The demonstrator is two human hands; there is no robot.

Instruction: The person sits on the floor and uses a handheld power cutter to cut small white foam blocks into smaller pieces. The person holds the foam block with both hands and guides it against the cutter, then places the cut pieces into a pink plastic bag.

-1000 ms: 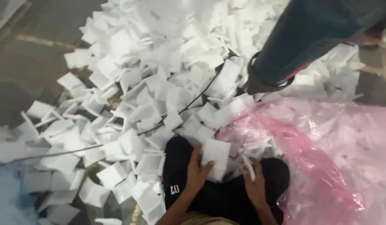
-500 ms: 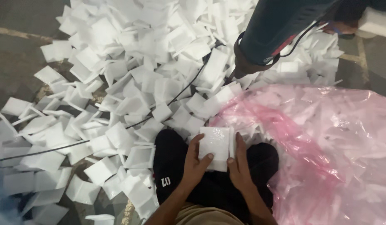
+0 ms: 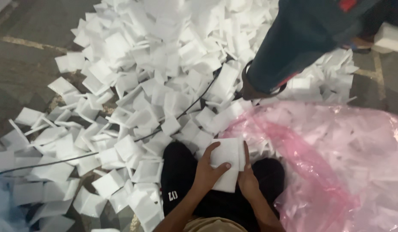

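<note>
Gripping a small stack of white foam squares (image 3: 228,165) over the lap, both hands now close on it: left hand (image 3: 206,172) across the face, right hand (image 3: 247,178), newly joined, squaring the edge. Foam pile (image 3: 164,64) ahead, pink bag (image 3: 336,159) right.

- Left hand (image 3: 206,172), right hand (image 3: 247,180): both bare, no gloves, rings or watch showing; forearms bare, no sleeves in view.
- Black trousers (image 3: 182,176) over both knees, under the hands.
- Small white marking (image 3: 173,196) on the trousers, left of the left hand.
- Tan garment edge (image 3: 212,224) below the trousers, at frame bottom.
</note>
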